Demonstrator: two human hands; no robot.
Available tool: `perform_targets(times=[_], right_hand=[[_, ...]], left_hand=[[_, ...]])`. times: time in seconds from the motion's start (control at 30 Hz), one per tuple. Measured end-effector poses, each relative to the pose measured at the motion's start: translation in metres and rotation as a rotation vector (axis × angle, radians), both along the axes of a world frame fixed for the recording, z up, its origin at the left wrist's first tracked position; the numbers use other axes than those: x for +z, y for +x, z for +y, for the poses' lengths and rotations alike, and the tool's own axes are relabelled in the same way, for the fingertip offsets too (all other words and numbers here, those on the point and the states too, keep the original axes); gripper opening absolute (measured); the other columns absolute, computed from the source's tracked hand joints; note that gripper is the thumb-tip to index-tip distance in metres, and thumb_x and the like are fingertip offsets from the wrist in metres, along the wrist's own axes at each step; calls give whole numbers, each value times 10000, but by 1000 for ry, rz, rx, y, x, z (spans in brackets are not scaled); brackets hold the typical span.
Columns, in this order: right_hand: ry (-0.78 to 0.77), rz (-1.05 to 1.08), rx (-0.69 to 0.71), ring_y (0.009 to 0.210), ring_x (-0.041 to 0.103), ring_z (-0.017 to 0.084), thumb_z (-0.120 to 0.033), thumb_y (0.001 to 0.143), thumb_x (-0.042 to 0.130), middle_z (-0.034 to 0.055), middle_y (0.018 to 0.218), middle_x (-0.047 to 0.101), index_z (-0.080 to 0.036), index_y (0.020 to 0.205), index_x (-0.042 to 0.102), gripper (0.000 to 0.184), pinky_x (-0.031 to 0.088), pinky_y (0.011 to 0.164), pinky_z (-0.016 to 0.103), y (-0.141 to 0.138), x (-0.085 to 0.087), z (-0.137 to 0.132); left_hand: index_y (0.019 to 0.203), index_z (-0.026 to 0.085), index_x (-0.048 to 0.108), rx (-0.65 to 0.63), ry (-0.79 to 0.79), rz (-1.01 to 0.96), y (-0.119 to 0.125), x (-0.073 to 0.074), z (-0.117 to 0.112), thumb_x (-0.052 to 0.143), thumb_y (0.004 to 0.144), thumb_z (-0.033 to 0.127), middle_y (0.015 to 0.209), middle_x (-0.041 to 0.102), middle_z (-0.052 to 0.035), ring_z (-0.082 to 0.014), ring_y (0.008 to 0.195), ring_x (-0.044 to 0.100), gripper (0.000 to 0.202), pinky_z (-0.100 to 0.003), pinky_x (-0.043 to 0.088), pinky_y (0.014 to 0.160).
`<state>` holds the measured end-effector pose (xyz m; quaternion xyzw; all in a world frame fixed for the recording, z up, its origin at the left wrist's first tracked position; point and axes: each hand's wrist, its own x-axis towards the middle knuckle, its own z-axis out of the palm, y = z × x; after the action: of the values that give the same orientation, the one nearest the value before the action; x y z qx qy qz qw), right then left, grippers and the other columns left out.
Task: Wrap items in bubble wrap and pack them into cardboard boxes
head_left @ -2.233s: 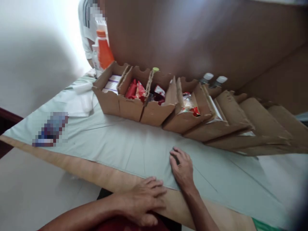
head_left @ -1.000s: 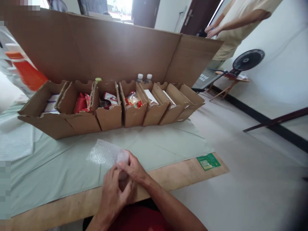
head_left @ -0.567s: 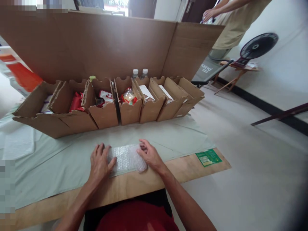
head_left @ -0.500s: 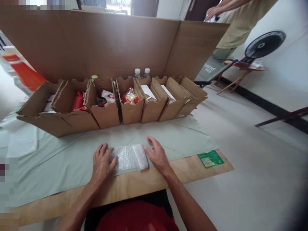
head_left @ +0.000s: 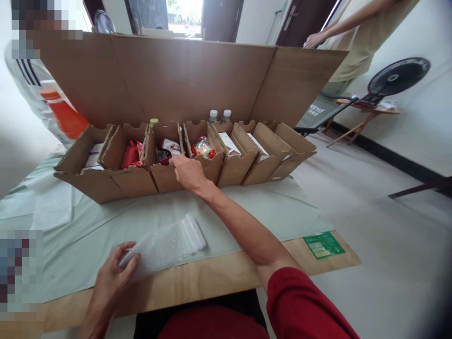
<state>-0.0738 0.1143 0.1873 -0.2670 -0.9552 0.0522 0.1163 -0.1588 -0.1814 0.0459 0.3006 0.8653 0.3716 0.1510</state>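
Observation:
My left hand (head_left: 118,266) is closed on the left end of a clear bubble-wrap bag (head_left: 162,247), thumb on top. The bag's right end, a folded flap, is tilted over the green cloth. My right hand (head_left: 190,172) reaches to the front edge of the third cardboard compartment (head_left: 165,176) from the left, its visible fingers stretched out over the edge. Beside these fingers lie a red-and-white packet (head_left: 172,146) and a dark item (head_left: 163,156). Whether the fingertips touch either of them, I cannot tell.
Other compartments hold a red packet (head_left: 131,154), a clear-and-red snack bag (head_left: 204,148) and white boxes (head_left: 229,144). A tall cardboard panel (head_left: 190,80) stands behind them. An orange bottle (head_left: 65,115) is at left. A co-worker's hand (head_left: 315,40) shows beyond the panel, near a fan (head_left: 399,77).
My right hand has left the bag's side and moved forward and left to the third compartment. My left hand has gripped the bag and drawn it left and nearer, tilting it.

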Motion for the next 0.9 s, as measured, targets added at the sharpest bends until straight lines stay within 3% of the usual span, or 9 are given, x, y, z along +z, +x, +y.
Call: perform_targets(times=[0.07, 0.17, 0.37, 0.47, 0.57, 0.63, 0.7, 0.8, 0.9], right_hand=[[9, -3, 33, 1063, 707, 268, -36, 985, 427, 129, 1246, 697, -161, 1207, 649, 338, 565, 849, 369, 0, -5, -4], [41, 1, 106, 996, 695, 233, -67, 996, 445, 109, 1152, 713, -176, 1124, 660, 273, 534, 795, 320, 31, -13, -25], [-84, 76, 341, 909, 701, 196, -129, 1015, 449, 66, 997, 739, -218, 1002, 703, 269, 552, 801, 309, 161, -10, -56], [-218, 210, 289, 973, 724, 209, -206, 1015, 495, 46, 1030, 763, -270, 1008, 734, 248, 591, 889, 360, 214, -2, -35], [-175, 486, 55, 1012, 734, 232, -281, 979, 589, 40, 1038, 777, -277, 932, 755, 172, 598, 950, 428, 244, -2, -3], [-114, 715, -181, 968, 740, 232, -311, 955, 644, 42, 998, 779, -263, 994, 764, 136, 599, 944, 449, 258, -10, 12], [-158, 868, -337, 903, 745, 218, -337, 937, 682, 47, 990, 776, -250, 1139, 745, 229, 605, 905, 436, 273, -23, 17], [-419, 842, -280, 1016, 743, 226, -418, 925, 698, 91, 1227, 737, -252, 1316, 669, 426, 603, 902, 403, 295, -51, 2], [-673, 654, -129, 1139, 701, 266, -549, 892, 707, 118, 1361, 680, -250, 1404, 604, 601, 595, 933, 413, 305, -81, -24]], left_hand=[[1014, 253, 708, 69, -79, 34, -15, -1, -17, 594, 738, 572, 868, 773, -41, -253, 725, 717, 437, -332, 539, 675], [1030, 278, 708, 166, -178, 88, -29, 0, -31, 578, 744, 541, 904, 779, -59, -281, 757, 731, 411, -346, 516, 668], [1138, 259, 692, 174, -294, 126, -42, 8, -29, 552, 751, 516, 817, 757, -92, -317, 723, 706, 485, -361, 466, 644], [1067, 274, 704, 179, -350, 155, -46, 15, -24, 583, 692, 496, 691, 706, -45, -308, 676, 654, 452, -344, 421, 615], [886, 279, 701, 167, -290, 117, -42, 24, -14, 579, 645, 497, 645, 671, -14, -284, 668, 632, 347, -348, 450, 631], [806, 265, 696, 58, -175, 55, -31, 30, -6, 581, 657, 525, 705, 698, -30, -285, 734, 660, 321, -360, 501, 667], [781, 248, 706, -129, -18, 1, -15, 33, 3, 616, 690, 537, 951, 757, -77, -304, 916, 702, 316, -376, 553, 756], [796, 235, 724, -381, 169, -71, 10, 30, 17, 650, 782, 456, 1428, 623, -110, -319, 1228, 649, 233, -404, 565, 952], [807, 233, 737, -520, 230, -139, 35, 26, 37, 639, 831, 372, 1580, 477, -97, -326, 1375, 552, 171, -428, 551, 1037]])
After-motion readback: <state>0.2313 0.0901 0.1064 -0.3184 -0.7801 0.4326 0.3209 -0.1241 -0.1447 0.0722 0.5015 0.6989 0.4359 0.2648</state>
